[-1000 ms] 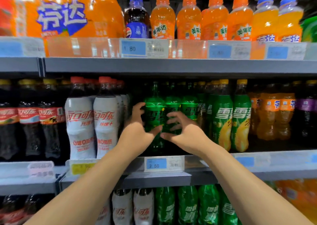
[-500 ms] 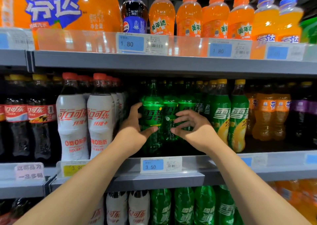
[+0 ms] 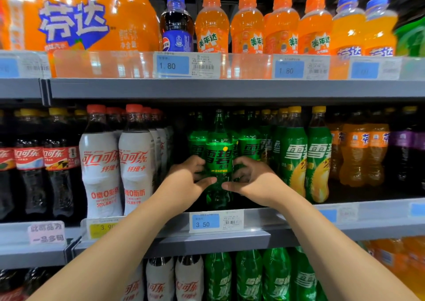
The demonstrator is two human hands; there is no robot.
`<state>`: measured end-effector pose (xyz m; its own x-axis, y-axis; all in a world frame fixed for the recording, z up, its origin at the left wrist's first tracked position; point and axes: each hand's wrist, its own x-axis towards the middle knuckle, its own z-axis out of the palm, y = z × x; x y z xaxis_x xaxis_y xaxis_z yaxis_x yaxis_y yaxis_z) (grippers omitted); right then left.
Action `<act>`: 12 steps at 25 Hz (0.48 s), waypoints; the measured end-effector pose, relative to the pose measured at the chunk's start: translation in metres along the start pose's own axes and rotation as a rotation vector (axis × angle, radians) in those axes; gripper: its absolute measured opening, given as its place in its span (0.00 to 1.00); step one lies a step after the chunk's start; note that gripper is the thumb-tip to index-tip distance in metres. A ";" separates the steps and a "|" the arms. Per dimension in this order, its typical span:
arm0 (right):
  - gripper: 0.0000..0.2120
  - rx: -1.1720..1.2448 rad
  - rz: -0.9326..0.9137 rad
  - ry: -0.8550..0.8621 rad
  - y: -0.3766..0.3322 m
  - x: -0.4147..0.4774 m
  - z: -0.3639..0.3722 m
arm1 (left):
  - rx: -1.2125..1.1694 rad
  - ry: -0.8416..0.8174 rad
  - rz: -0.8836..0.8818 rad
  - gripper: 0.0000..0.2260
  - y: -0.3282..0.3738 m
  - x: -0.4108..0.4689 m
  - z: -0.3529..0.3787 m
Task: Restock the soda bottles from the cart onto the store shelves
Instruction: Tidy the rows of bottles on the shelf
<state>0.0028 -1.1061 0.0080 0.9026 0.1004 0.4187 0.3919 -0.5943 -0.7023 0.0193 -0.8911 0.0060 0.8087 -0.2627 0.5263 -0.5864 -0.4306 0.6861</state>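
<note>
Two-handed, gripped the tall green plastic soda bottle (image 3: pixel 218 160) with left hand (image 3: pixel 184 182) and right hand (image 3: pixel 255 181) curled round its opposite sides. Stood upright at the front of the grey metal middle shelf (image 3: pixel 230 239), straight ahead and equally near both; probably needed only a push back among the other green bottles (image 3: pixel 250 149).

We see through one wide-angle camera worn on the head, facing the store shelving square-on and close. The upper shelf (image 3: pixel 230 89) crosses high in the frame, the middle shelf (image 3: pixel 207 243) low. Both forearms (image 3: pixel 110 250) enter from the bottom corners; the left hand (image 3: pixel 184 181) and right hand (image 3: pixel 255 181) meet at the green bottle (image 3: pixel 218 160) near centre.
</note>
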 end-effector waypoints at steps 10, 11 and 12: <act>0.43 -0.108 0.107 0.076 0.005 -0.003 -0.008 | 0.088 -0.182 0.018 0.30 0.006 -0.005 -0.006; 0.43 -0.144 0.091 0.096 0.004 -0.002 -0.008 | 0.078 -0.188 0.018 0.30 0.005 -0.004 -0.005; 0.42 -0.172 0.077 0.110 0.005 -0.001 -0.008 | 0.074 -0.187 0.022 0.30 0.004 -0.004 -0.005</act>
<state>0.0021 -1.1152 0.0083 0.9000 -0.0330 0.4345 0.2777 -0.7250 -0.6303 0.0134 -0.8878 0.0093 0.7945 -0.4256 0.4333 -0.6044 -0.4836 0.6331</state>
